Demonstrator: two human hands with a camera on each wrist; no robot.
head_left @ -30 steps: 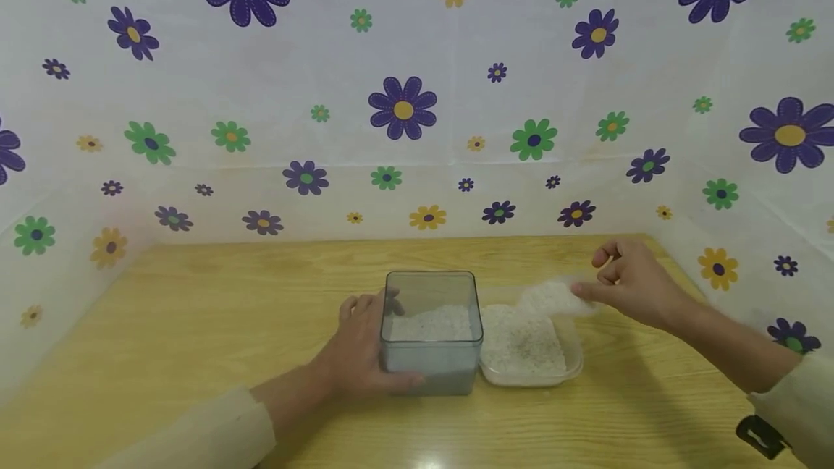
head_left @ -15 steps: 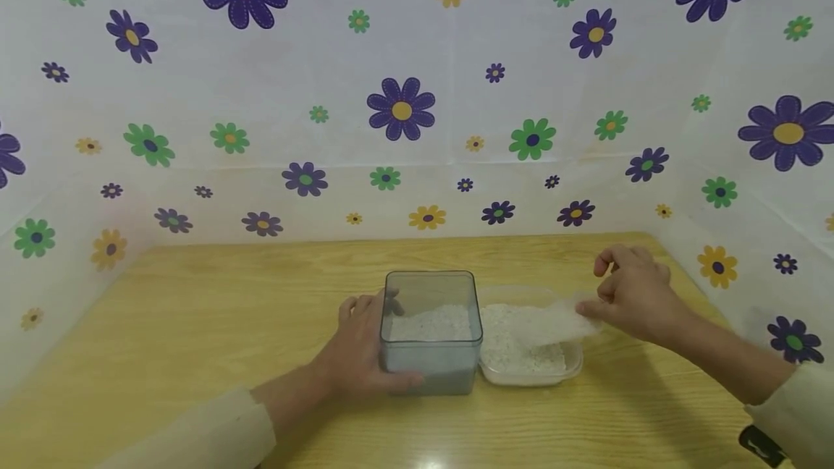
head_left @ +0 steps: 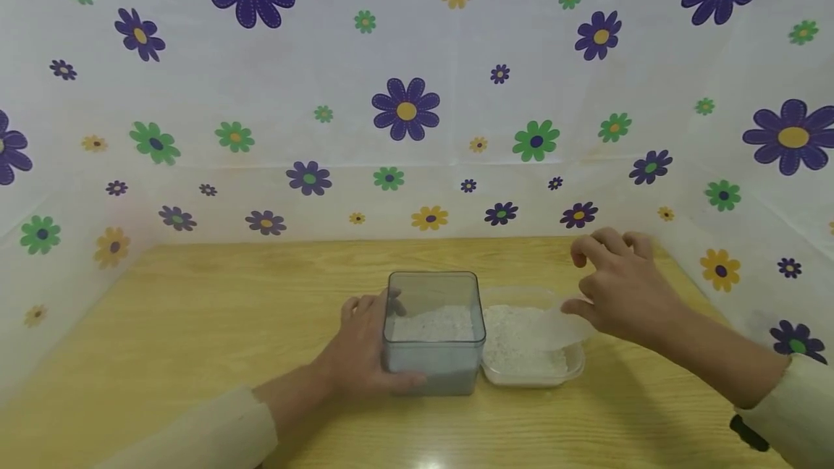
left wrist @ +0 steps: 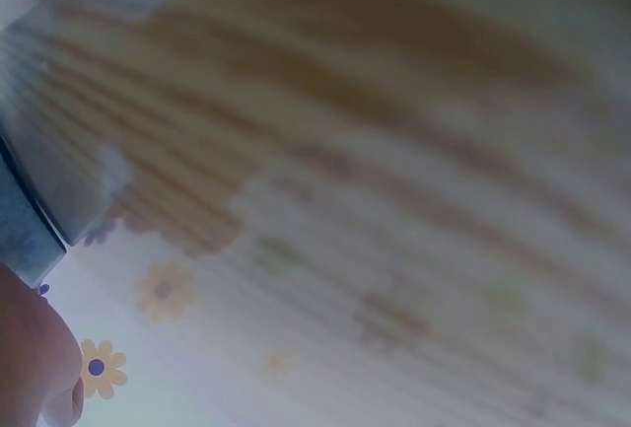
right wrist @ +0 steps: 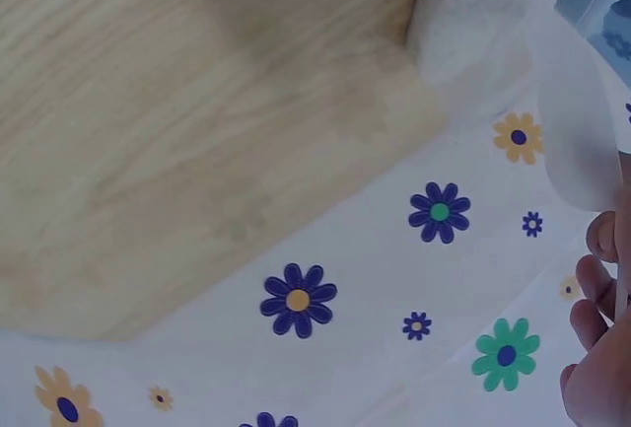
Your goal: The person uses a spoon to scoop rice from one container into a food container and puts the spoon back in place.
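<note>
My left hand grips the left side of a square, see-through grey plastic box, thumb along its front and fingers behind. White rice-like grains fill part of the box. Touching or very near its right side is a shallow clear tub holding more white grains. Above the tub's right part, my right hand pinches a translucent white plastic scoop. In the right wrist view, the scoop extends up from my fingers, its handle running between them.
Both containers stand on a wood-grain table. White cloth printed with flowers encloses the table's back and sides. A dark strap shows below the right sleeve.
My right hand has tilted, its fingers now higher. The scoop, earlier white with grains and farther back, now looks translucent and sits lower over the tub. My left hand and the box stay put.
</note>
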